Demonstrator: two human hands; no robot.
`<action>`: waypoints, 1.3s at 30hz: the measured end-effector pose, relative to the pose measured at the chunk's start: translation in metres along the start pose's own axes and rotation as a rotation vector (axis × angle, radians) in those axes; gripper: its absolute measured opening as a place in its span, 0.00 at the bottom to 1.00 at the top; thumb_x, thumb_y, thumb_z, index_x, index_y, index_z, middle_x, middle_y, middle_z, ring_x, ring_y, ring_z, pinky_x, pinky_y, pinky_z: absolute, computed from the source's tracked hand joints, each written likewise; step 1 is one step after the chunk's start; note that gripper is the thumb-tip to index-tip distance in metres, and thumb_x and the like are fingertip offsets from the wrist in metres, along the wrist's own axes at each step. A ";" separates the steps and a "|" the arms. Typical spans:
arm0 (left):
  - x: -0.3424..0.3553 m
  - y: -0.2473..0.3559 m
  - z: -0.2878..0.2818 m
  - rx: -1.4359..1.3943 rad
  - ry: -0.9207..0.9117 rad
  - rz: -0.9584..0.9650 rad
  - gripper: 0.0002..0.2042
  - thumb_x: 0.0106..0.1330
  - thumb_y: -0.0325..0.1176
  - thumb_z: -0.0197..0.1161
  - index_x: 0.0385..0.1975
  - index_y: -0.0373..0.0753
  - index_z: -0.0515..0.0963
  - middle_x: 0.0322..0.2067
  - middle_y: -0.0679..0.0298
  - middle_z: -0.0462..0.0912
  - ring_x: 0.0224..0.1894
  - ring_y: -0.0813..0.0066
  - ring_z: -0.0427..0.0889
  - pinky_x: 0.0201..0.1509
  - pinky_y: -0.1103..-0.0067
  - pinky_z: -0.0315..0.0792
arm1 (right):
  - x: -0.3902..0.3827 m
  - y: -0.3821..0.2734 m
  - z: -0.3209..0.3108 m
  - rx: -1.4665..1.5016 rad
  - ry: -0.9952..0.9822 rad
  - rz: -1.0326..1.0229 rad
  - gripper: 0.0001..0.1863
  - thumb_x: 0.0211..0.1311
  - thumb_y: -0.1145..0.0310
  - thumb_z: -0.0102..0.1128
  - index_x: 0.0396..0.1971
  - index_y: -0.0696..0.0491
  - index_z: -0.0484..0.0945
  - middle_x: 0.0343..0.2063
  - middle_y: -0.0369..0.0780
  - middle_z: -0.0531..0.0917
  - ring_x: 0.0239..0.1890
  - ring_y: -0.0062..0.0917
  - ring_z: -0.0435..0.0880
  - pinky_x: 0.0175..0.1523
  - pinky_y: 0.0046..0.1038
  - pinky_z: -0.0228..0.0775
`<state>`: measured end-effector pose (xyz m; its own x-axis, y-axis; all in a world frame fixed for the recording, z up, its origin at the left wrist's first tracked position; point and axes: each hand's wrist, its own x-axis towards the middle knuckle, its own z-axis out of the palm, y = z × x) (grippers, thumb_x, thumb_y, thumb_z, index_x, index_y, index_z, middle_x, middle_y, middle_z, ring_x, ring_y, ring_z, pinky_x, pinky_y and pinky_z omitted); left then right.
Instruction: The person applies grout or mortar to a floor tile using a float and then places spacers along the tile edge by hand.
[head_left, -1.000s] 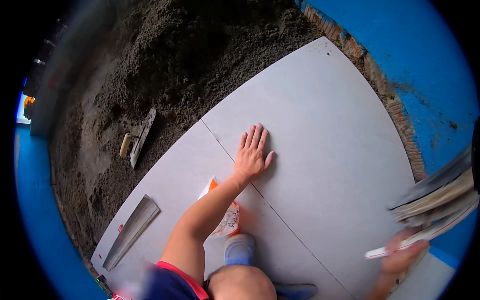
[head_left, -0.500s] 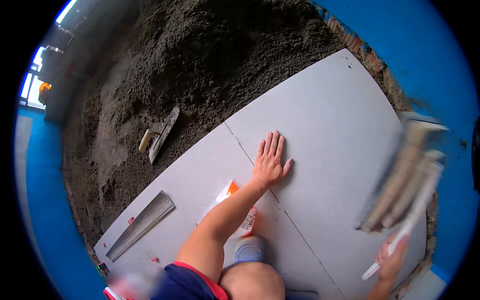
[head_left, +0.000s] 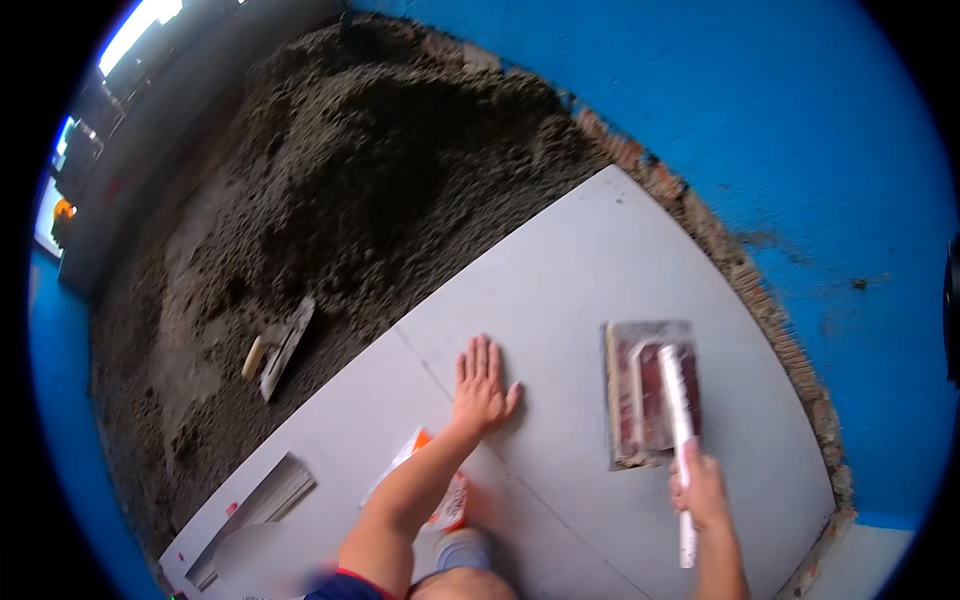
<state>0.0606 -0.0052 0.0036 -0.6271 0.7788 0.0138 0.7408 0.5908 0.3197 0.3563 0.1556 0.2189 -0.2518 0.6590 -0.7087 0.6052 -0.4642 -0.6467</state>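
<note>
My left hand lies flat on the pale grey tiles, fingers stretched out, right beside the joint line between two of them. It holds nothing. In my right hand is the long white handle of a flat tile beater. Its broad rectangular head, reddish-brown and smeared with mortar, is over the right-hand tile; touching or just above it I cannot tell. Under my left forearm sits a white and orange plastic bag, partly hidden.
Dark loose mortar is heaped beyond the tiles. A trowel with a pale handle lies on it. On the left tile rests a grey metal straightedge. Rough broken brick edging runs below the blue wall.
My right hand has brought the beater leftward from near the wall edge to over the tile. My left hand stays flat on the tile while the whole view has shifted.
</note>
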 end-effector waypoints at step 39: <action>0.035 0.063 0.020 -0.060 -0.066 0.150 0.47 0.65 0.59 0.52 0.71 0.25 0.48 0.74 0.41 0.44 0.77 0.46 0.39 0.78 0.58 0.35 | 0.165 -0.036 0.023 0.044 0.022 0.022 0.34 0.67 0.33 0.46 0.29 0.55 0.72 0.14 0.33 0.69 0.09 0.17 0.63 0.14 0.23 0.56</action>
<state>0.0902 0.0630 0.0057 -0.4920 0.8706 0.0037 0.8077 0.4549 0.3751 0.2757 0.2668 0.1187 -0.2222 0.6612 -0.7166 0.5763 -0.5037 -0.6435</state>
